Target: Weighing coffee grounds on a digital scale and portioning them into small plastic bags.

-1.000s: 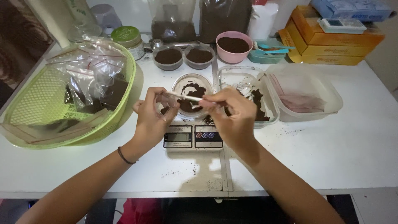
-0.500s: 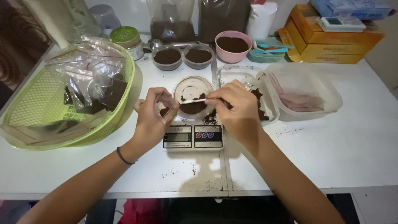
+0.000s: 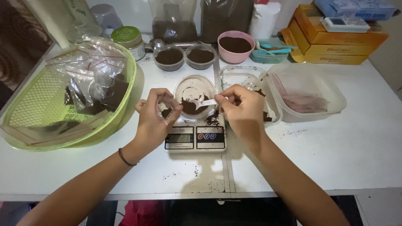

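Spoon now lowered into the dish on the scale; small bag held open beside it.

Since a second ago the right hand [image 3: 242,109] has brought the white spoon [image 3: 206,102] from above the dish rim down to the dark powder [image 3: 190,106] in the clear dish [image 3: 195,95], so a scoop appears to be loading rather than emptying. That hand is closed, thumb and fingers pinching the spoon handle, bowl end pointing left into the powder. The left hand [image 3: 155,119] has stayed just left of the dish, fingers curled and pinching a small clear bag [image 3: 166,109] whose mouth faces the spoon; whether it already holds powder cannot be told. The dish sits on the scale [image 3: 195,138], on the worktop [image 3: 335,159], with spilled grains around it.
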